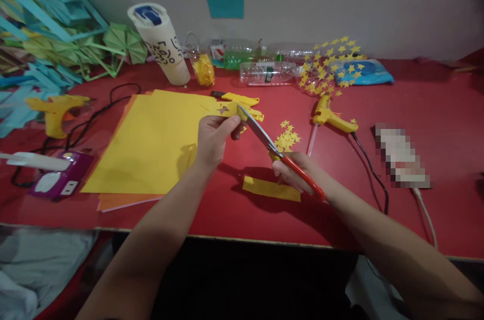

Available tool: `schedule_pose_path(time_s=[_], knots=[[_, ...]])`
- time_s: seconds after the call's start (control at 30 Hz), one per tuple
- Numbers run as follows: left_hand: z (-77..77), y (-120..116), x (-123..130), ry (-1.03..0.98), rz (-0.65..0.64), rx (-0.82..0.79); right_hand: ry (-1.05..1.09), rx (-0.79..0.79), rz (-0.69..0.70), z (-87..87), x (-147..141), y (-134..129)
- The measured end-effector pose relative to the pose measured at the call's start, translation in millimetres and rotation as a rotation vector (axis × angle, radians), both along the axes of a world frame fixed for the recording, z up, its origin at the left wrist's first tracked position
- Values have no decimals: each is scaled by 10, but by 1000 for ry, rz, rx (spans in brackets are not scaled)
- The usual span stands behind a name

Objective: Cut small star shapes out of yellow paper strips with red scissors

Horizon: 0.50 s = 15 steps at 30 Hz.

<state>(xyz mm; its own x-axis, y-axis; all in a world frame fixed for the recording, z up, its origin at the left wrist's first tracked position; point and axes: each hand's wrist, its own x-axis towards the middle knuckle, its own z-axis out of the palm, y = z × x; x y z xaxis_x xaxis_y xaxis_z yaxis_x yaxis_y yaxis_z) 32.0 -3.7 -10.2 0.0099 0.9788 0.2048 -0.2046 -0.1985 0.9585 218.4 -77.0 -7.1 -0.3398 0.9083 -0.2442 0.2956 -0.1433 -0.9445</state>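
Between its thumb and fingers my left hand [215,138] pinches a small piece of yellow paper [242,111]. My right hand [293,171] grips scissors [264,138] with red handles, and their blade tips meet the paper near my left thumb. A heap of small yellow paper stars [286,137] lies just beyond my right hand. Below the scissors rests a yellow paper strip [271,189] on the red table. Past my left hand is a yellow utility knife [240,99], with scraps of cut paper around it.
Yellow sheets [151,133] are stacked at left over orange ones. Glue guns [335,117] with cords lie on both sides. A phone [403,153] is charging at right. A white tumbler [162,48], plastic bottles [268,73] and a star decoration [328,65] stand or lie along the wall.
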Motion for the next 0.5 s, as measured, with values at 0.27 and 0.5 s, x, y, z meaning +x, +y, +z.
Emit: schedule_pose_path(time_s=[0.27,0.5], knots=[[8,-7,5,-13,2,-13,-18,7,-21,35,-6,-20],[17,20,-27,-52,-21,18,-76,21,-14,46,24,-9]])
